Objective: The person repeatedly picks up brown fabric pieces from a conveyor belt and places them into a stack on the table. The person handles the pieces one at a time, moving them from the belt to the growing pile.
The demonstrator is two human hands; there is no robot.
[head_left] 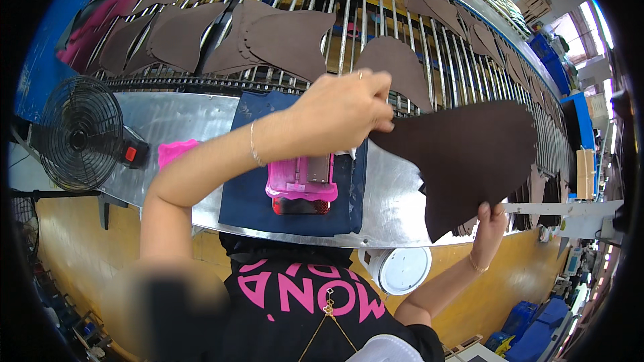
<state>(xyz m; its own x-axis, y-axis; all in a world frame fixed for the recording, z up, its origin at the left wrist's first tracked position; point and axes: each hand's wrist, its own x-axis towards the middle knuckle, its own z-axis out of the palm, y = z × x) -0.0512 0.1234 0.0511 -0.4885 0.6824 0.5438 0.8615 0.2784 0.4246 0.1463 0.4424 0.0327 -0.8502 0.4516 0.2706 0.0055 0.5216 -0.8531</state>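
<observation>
A large dark brown cut panel (469, 154), leather-like with a finely notched right edge, is held up right of the middle. My left hand (345, 110) reaches across with its fingers closed at the panel's narrow left corner; the fingertips are partly hidden. My right hand (491, 224) pinches the panel's lower edge between thumb and fingers. Just beyond the left hand, a single lighter brown piece (396, 64) lies on the metal bar rack (349, 10). Overlapping brown pieces (285, 37) rest on the bars to its left.
A black fan (79, 135) stands at the left of the metal table (154, 110). A dark blue cloth (248, 194) bears a pink tray (285, 177) and a red-and-black item (302, 206). Further brown pieces (493, 40) line the rack at right. A white bucket (404, 270) stands below the table.
</observation>
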